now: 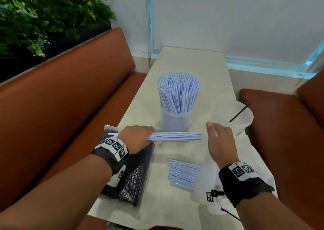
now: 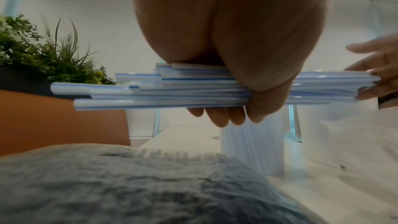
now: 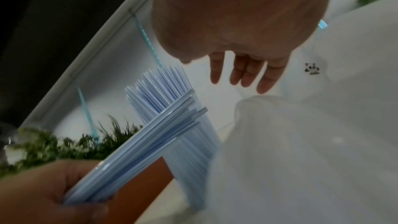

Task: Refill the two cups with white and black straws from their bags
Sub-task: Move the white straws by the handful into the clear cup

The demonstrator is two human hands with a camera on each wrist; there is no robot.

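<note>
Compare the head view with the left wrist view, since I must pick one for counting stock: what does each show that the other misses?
Head only: the second cup holding one black straw, and the bag of black straws.
Left wrist only: the left hand's fingers curled under the bundle, whose left ends are uneven.
Both: the bundle of white straws, the full cup and the right hand.

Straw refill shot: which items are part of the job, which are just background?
Job items:
- left hand gripping white straw bundle
- right hand, open beside the bundle's end
- full white-straw cup
- near-empty cup with one black straw
- black straw bag
- loose white straws by clear bag

Background:
- plants
- orange bench
</note>
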